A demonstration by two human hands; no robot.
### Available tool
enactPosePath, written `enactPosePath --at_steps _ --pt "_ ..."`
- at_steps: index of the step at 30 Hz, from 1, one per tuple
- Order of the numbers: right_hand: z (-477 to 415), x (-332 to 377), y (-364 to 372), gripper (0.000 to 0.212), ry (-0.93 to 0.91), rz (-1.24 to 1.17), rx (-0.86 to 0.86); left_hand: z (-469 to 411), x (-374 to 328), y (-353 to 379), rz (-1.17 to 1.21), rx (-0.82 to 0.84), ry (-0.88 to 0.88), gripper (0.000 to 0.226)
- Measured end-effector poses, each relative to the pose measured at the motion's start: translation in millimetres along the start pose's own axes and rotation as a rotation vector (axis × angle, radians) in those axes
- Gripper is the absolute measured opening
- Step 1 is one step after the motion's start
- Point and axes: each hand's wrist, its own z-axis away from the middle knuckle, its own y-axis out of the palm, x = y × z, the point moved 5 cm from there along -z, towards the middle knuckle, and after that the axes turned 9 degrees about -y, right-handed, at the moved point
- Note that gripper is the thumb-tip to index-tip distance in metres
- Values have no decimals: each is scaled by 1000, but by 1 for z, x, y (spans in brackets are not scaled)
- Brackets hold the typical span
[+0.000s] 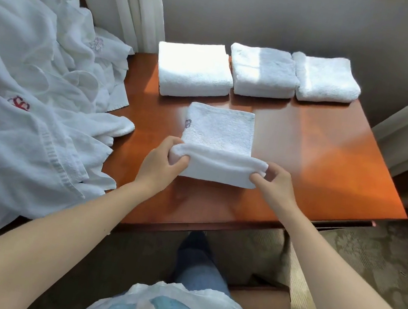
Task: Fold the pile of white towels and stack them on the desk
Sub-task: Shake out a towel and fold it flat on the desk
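Towel [219,130] on desk [318,160], long axis pointing away, near end pinched by left grip [163,159], right grip [276,181]

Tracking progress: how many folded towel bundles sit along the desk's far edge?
3: left bundle, middle bundle, right bundle, side by side. Each may hide more than one towel.

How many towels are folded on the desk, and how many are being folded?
Folded towels: 3
Towel being folded: 1
Total: 4, leaving out the loose pile, which cannot be counted.
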Motion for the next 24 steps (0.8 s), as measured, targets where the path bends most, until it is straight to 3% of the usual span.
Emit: enactPosePath --at_steps 8,19,24 --pt "-62 19 6 22 40 -192 -121 -58 -30 -9 153 -61 -37 33" --pt "-162 -9 27 29 178 -137 -101 -162 -22 18 104 -15 -178 28" --pt "-188 -29 38 20 219 -87 -90 -189 -8 31 6 13 -236 29"
